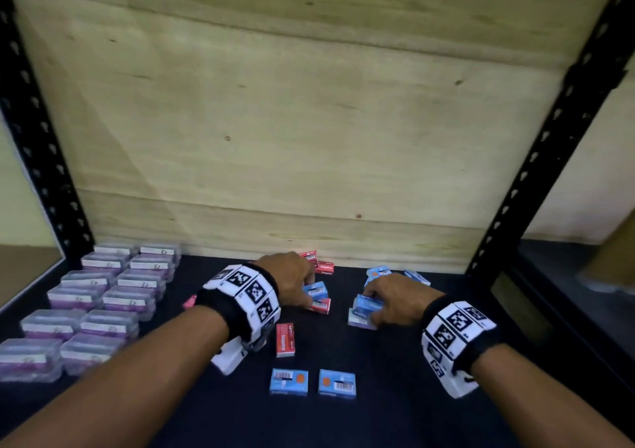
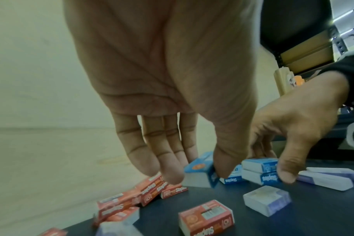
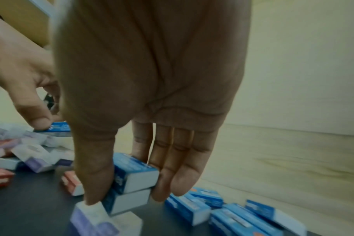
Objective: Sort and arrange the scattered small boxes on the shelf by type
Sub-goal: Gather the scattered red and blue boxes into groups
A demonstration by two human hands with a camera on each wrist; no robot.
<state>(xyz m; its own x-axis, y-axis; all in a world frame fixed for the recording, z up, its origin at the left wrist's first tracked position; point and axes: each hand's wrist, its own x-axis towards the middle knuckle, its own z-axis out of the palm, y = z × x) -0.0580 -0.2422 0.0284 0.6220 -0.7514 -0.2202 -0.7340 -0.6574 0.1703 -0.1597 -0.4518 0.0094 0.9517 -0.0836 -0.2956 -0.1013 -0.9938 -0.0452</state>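
While two stacked blue cardboard boxes (image 3: 131, 180) are pinched between thumb and fingers of the right hand (image 1: 388, 298), a single blue box (image 2: 200, 172) is clamped, seemingly, by the left hand (image 1: 292, 281) at mid-shelf. Glossy red boxes (image 2: 206, 217) lie scattered on the dark matte shelf (image 1: 395, 413); clear plastic cases (image 1: 103, 296) are ranked left.

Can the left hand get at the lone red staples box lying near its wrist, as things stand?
Probably not right away: the left hand is pinching a blue box. The red staples box lies uncovered on the shelf, nothing around it.
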